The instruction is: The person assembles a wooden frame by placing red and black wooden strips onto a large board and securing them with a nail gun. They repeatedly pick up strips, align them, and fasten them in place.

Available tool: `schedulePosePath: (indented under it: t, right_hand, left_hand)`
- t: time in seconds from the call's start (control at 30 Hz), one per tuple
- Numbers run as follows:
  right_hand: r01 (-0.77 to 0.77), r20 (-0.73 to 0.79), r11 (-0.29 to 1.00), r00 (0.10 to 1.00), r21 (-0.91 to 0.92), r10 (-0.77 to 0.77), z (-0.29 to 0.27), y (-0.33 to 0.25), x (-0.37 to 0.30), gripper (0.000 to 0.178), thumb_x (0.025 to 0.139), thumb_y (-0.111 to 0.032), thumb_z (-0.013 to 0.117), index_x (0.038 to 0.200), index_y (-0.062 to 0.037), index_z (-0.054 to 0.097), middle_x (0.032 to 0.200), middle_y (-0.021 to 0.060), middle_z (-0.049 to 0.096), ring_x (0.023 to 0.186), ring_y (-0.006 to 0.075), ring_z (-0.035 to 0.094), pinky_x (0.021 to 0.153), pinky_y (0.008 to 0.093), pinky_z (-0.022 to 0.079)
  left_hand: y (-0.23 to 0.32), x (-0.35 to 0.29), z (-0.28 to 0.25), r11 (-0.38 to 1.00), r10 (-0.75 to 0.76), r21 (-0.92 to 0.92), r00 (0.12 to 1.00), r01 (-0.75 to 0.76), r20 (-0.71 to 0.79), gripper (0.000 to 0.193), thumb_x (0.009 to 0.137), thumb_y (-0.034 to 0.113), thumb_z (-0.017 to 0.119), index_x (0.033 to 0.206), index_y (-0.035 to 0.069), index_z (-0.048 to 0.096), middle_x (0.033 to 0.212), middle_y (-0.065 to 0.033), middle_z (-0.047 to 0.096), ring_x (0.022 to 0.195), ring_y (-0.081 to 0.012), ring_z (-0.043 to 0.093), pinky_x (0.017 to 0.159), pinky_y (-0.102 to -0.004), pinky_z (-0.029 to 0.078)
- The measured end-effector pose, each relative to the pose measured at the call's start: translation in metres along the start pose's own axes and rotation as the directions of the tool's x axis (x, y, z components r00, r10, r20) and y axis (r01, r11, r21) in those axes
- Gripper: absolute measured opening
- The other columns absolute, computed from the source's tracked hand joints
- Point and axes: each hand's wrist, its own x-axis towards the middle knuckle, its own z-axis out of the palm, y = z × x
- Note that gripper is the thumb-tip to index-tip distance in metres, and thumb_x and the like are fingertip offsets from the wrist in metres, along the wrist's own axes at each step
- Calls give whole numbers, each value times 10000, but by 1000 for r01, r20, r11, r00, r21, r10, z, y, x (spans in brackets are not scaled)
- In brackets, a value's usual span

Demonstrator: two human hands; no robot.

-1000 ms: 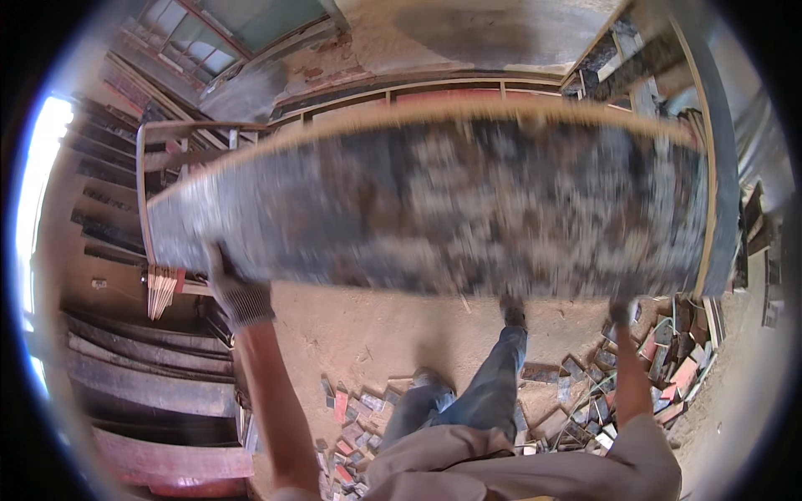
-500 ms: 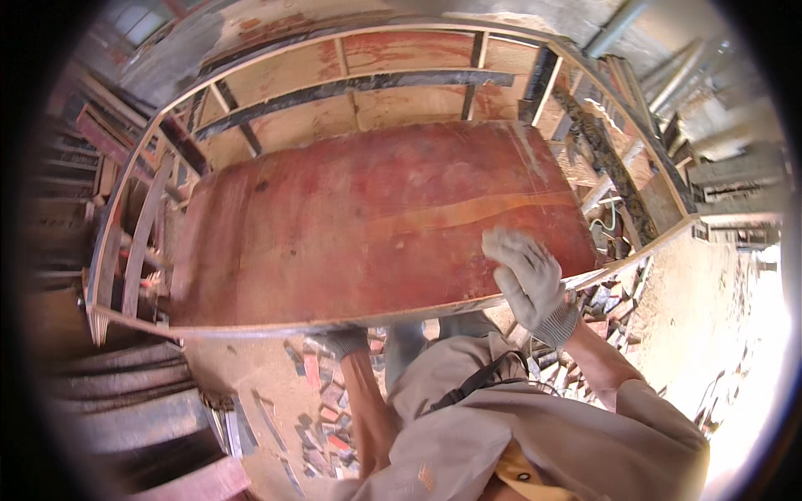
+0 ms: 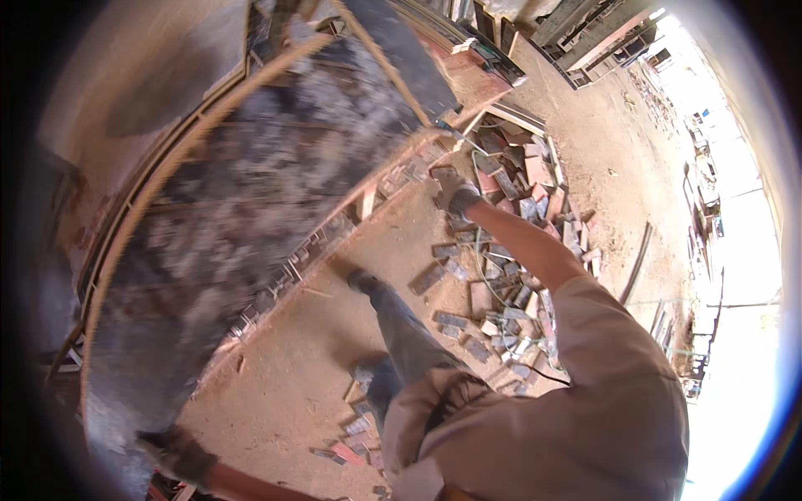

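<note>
A large dark panel point(image 3: 267, 159) with whitish smears lies slanted across the left of the view, blurred by motion. A pale wooden strip runs along its curved far side. My left hand point(image 3: 180, 455), gloved, is at the panel's near left end; its fingers are smeared, so their grip is hidden. My right hand point(image 3: 451, 190), also gloved, is at the panel's near right corner with the fingers curled. What lies inside them I cannot make out. Just beyond that hand, a hammer-like tool point(image 3: 458, 134) rests by the corner.
Many loose wood offcuts point(image 3: 493, 292) are heaped on the sandy floor point(image 3: 292, 384) to my right, with a thin green hose point(image 3: 479, 259) among them. Stacked boards point(image 3: 585, 33) stand at the far right. More scraps point(image 3: 355, 434) lie beside my legs.
The view has swung round and tilted. The red board inside the frame no longer shows; a dark panel surface does. My right hand has dropped from above the board to its corner; my left has moved outward.
</note>
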Motion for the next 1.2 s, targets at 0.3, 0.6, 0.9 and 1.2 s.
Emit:
schedulePosePath:
  t: [0.3,0.6,0.9,1.2]
  right_hand:
    - [-114,-74,993,991,17,115,110,23,290,497,910,-217,588,1355,-14,500,1354,225,573,1188,378,596,937,433,508]
    - [-35,291,661,915,750,-281,15,-55,160,552,890,-113,575,1439,-120,522,1366,192,543,1244,378,521,1094,451,393]
    - [560,-123,86,325,824,-938,-405,-181,-66,338,993,-365,640,1190,-90,658,762,22,660,634,124,620,598,310,519]
    - [42,181,346,789,937,-587,-390,-391,-83,510,1055,-552,483,1015,-58,603,647,54,601,517,97,551,479,278,441]
  left_hand:
    - [-29,103,191,964,-21,266,998,3,66,500,1030,343,607,1400,10,567,1307,-106,635,1075,-214,571,964,-356,438]
    - [18,73,195,983,-77,172,994,63,74,568,1026,390,608,1427,-5,533,1423,-143,584,1244,-283,547,1113,-432,393]
    - [9,-98,86,867,-113,-485,993,110,23,340,932,357,748,1174,121,715,1191,-66,744,1050,-220,700,969,-432,564]
    - [-83,-200,-81,865,-419,-468,774,181,-475,772,901,813,448,1366,213,592,1420,-13,573,1285,-293,530,1125,-624,374]
